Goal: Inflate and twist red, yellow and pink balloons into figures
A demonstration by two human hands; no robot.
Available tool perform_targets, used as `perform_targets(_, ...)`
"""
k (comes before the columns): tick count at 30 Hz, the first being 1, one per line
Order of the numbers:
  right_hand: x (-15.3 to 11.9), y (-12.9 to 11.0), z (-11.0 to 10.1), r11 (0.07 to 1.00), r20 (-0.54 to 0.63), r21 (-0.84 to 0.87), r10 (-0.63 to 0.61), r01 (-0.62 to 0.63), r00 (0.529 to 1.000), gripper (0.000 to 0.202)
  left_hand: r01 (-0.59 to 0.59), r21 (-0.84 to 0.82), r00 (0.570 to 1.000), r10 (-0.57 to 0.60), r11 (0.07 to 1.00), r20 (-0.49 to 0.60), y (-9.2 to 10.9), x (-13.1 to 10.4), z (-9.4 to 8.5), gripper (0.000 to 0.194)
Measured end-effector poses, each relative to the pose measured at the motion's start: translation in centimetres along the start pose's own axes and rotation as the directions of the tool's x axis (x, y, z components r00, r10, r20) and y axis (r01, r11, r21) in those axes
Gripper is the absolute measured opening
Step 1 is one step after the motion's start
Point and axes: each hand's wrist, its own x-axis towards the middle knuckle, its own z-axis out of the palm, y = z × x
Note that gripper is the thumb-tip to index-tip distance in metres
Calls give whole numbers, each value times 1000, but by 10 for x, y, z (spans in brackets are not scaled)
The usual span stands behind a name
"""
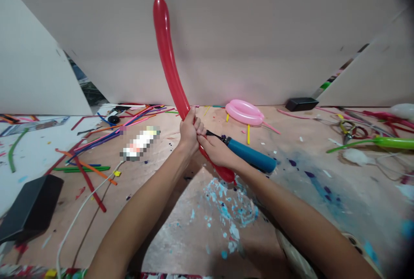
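Note:
A long red balloon (166,50) rises from my hands against the pale board, its thin uninflated tail running out at the top of the view. My left hand (190,130) is closed around the balloon at its lower part. My right hand (215,147) is wrapped round the same balloon just below, touching the left. Under the right hand, a short inflated end (224,173) of the balloon sticks out, with a small knot at its tip. Just behind my right hand lies a blue balloon pump (252,155), its black nozzle pointing toward my fingers.
A pink twisted balloon (245,112) lies at the back. Loose uninflated balloons (97,141) and a cable with a blurred-out device (140,143) are on the left. Scissors (347,130), a green balloon (394,142) and black blocks (301,104) also lie about. Paint flecks mark the table.

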Motion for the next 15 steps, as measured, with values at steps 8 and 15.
perform_targets(8,-5,-5,-12,836,341,388,263,-389,903,53,64,-79,992,-54,995,115,17,13,-10,39)
perform_targets(15,2,7,-19,831,338,407,248,-379,908,45,-61,-13,990,62,998,124,25,19,-20,36)
